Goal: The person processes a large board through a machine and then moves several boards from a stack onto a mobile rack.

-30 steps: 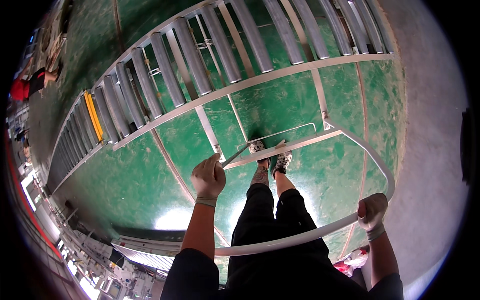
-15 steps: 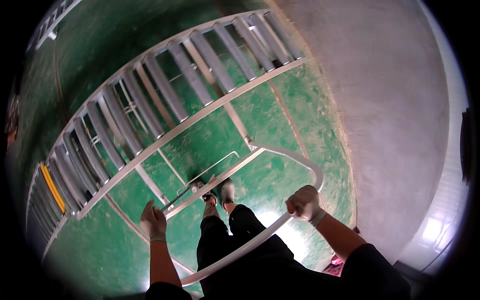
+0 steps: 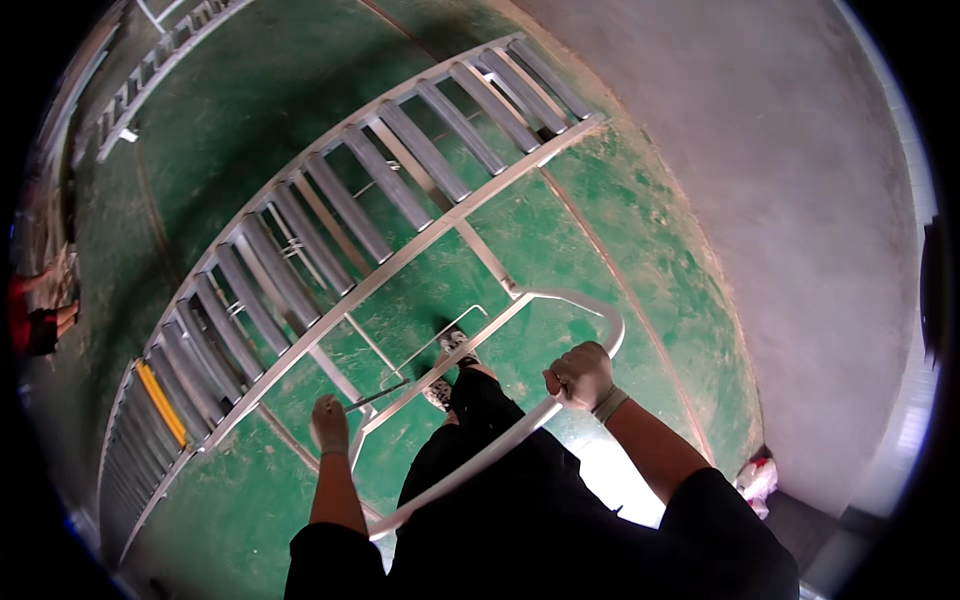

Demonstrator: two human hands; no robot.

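Note:
My right hand [image 3: 581, 376] is closed round a curved white tube [image 3: 470, 468], which bends in a wide loop in front of my body. The loop's ends meet a pale straight bar [image 3: 440, 365] low above the floor. A thin dark rod [image 3: 377, 396] sticks out of my closed left hand [image 3: 329, 424], pointing right toward the bar; the rod's kind I cannot make out. Beyond stands a long roller conveyor [image 3: 425, 236] with grey rollers and one yellow roller [image 3: 161, 403] near its left end. Pale struts run from it to the bar.
Green floor [image 3: 590, 250] lies under the conveyor and my feet, crossed by brownish lines. A grey surface [image 3: 780, 200] borders it on the right. Another roller frame [image 3: 165, 70] stands at the far left. A person in red [image 3: 30, 310] is at the left edge. A red-and-white bundle [image 3: 757, 485] lies at lower right.
My view has shifted, so the conveyor appears farther right and lower. One foot has stepped forward. Both hands keep their grips, the right one appearing slightly higher and more to the left.

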